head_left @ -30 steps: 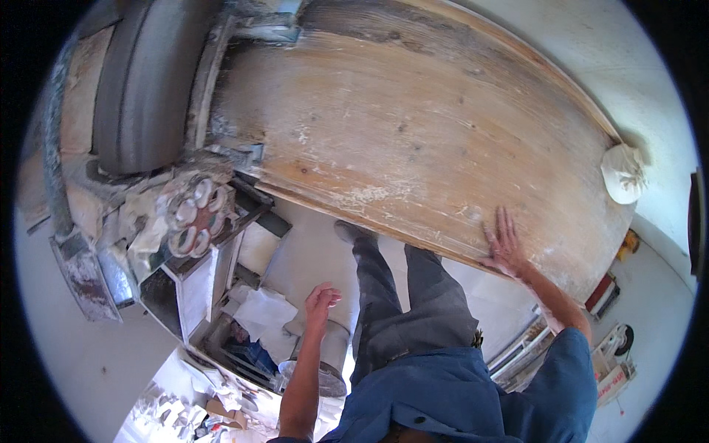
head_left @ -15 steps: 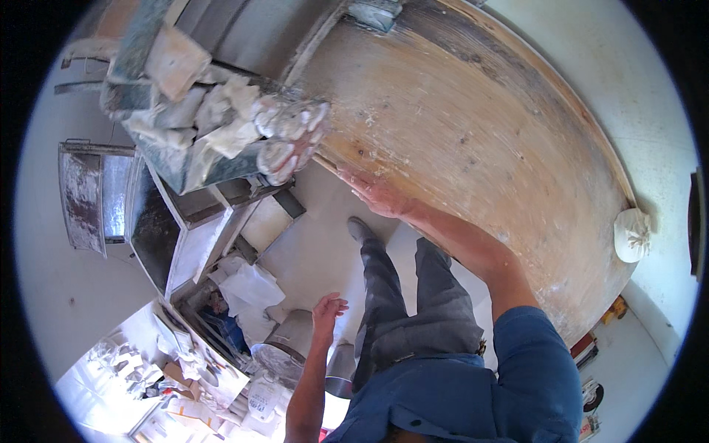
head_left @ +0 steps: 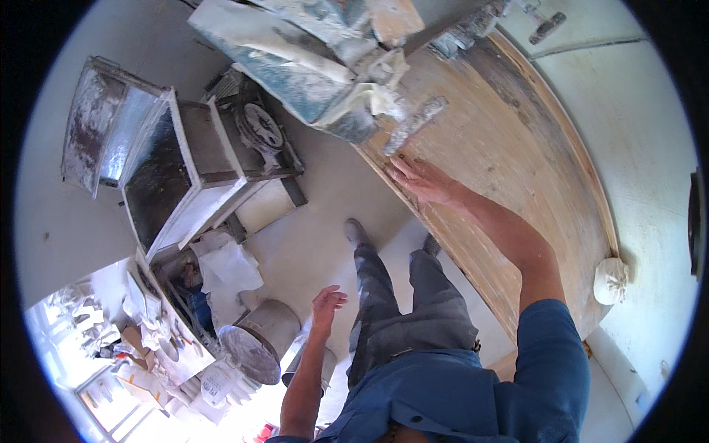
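Note:
My right hand lies at the near edge of a large wooden board. Its fingers are stretched out and hold nothing. Just beyond the fingertips is a floury, reddish knob-like machine part. It belongs to a green, flour-dusted machine at the top, with pale floury pieces on it. Away from everything, my left hand hangs in the air beside my leg. Its fingers are loosely bent and apart, with nothing visible in them.
A dial scale stands by an open glass-sided cabinet on the left. Below are a white sheet, a metal bucket and a cluttered table. A white cloth bag sits at the board's right end.
My view has turned, so the machine and board appear farther right. The right hand remains at the board's edge near the machine; the left still hangs beside my leg.

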Motion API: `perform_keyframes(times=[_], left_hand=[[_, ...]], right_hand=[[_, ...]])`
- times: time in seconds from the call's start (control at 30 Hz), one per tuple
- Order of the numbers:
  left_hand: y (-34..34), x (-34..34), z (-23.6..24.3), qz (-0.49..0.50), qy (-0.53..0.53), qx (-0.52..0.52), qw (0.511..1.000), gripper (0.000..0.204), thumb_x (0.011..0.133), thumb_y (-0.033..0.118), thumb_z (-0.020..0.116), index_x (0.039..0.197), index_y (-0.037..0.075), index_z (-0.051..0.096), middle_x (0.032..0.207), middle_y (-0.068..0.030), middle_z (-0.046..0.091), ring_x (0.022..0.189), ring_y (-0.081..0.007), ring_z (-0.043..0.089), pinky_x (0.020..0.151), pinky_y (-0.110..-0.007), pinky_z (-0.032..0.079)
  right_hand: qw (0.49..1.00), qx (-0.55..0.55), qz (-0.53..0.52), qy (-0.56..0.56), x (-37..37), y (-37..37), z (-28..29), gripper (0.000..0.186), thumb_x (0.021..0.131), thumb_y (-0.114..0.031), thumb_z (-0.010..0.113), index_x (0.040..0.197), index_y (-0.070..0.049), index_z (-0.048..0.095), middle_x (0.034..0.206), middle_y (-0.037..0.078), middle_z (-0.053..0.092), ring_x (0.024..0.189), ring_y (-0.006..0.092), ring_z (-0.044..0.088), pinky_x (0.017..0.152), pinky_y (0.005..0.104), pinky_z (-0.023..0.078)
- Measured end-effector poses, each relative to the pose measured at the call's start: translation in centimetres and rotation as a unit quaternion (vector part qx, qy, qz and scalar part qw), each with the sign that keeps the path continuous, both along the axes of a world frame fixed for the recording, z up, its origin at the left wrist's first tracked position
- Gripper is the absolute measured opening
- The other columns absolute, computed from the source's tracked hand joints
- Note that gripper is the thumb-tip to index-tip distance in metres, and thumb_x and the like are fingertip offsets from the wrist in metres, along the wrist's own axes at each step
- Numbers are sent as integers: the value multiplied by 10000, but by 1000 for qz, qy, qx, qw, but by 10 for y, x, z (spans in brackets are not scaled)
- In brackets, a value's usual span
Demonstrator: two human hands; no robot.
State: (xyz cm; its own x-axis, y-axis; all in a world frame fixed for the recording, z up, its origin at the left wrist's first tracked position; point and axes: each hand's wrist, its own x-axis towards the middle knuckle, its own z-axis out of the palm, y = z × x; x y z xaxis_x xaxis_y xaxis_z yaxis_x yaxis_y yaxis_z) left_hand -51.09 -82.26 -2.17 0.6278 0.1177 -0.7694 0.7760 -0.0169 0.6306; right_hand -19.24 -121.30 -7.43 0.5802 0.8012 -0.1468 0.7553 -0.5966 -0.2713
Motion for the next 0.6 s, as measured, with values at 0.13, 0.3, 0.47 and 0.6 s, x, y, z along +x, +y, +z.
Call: perform_keyframes(times=[0.13,0.3,0.47,0.6], left_hand=[[5,-11,11,16,-10,9,1000,338,1041,214,607,1320,31,658,1083,-115,781,970,-213,747,852,-342,559],[21,-24,8,24,15,9,1000,358,1038,229,614,1335,34,660,1094,-109,785,979,-206,748,860,-340,559],[43,-14,2,5,14,-28,1000,353,1054,223,597,1349,37,656,1095,-98,787,949,-190,745,838,-332,560],[93,2,14,9,-13,-33,999,348,1059,224,594,1344,34,657,1083,-92,786,937,-183,745,827,-329,560]], right_hand=[[995,74,50,40,3,2,-19,676,787,-129,836,1379,38,556,1580,248,431,1430,385,501,1120,449,502],[985,148,-42,80,-52,-14,-29,233,924,-81,638,1138,11,643,1166,185,624,1048,391,675,922,470,582],[980,129,-143,49,-94,-10,-39,191,900,-104,655,1060,-7,687,1055,147,655,987,357,687,884,445,592],[967,139,-215,-4,-127,-23,-49,211,817,-48,681,1007,18,742,980,163,706,869,330,706,757,389,588]])
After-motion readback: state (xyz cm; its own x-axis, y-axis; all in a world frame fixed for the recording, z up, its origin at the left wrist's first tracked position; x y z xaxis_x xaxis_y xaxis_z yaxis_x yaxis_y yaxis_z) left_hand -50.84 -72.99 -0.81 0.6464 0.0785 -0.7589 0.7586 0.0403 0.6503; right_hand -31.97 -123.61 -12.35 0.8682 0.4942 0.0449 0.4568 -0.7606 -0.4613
